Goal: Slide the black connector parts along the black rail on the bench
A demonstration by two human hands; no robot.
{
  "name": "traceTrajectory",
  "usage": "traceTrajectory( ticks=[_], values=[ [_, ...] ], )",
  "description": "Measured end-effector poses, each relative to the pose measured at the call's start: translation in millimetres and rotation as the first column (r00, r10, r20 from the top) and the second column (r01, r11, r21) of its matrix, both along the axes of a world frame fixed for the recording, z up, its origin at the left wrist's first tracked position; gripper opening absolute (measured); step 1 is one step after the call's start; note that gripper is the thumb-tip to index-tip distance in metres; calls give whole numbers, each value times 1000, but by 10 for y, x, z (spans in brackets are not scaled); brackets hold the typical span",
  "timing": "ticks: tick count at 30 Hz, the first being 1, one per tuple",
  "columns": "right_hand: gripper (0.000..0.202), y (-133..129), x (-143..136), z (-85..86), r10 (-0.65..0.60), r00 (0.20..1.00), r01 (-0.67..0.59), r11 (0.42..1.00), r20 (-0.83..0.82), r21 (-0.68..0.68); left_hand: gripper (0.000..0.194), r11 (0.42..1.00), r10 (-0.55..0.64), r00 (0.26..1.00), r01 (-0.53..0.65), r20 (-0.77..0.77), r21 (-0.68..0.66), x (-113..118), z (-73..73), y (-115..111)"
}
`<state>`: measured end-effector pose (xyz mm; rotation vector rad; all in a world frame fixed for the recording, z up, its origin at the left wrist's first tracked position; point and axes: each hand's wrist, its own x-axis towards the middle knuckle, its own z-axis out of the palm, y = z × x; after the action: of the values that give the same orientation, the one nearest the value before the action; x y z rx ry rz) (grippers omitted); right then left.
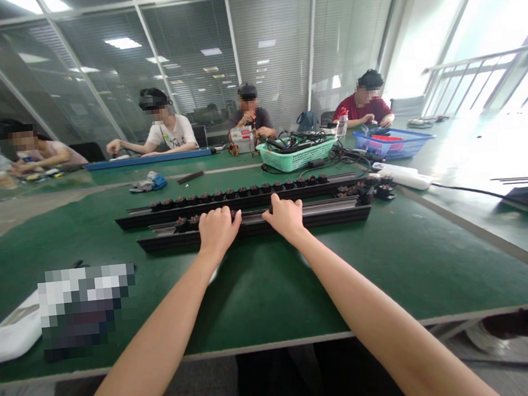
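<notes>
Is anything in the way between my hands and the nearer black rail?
Nothing visible: your left hand and right hand are both on the nearer black rail. The farther black rail lies beyond it. Under the palms is hidden.

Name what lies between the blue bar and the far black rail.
A crumpled blue-grey bundle and a short dark strip, in the head view.

A green basket (301,159) stands near a purple basket (396,146)
</notes>
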<state>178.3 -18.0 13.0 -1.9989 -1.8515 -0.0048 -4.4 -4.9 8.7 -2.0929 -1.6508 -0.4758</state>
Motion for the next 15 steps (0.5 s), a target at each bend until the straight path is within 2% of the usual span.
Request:
traceTrajectory(
  ticks=[11, 15],
  values=[
    [34, 87, 4, 25, 24, 999, -21, 995, 30, -95, 50, 1000, 6, 1000, -6, 14, -23, 15, 13, -21],
    [31, 65, 15, -10, 45, 995, -41, 998, 92, -47, 49, 1000, 8, 1000, -7, 21, -26, 19, 14, -20]
  ],
)
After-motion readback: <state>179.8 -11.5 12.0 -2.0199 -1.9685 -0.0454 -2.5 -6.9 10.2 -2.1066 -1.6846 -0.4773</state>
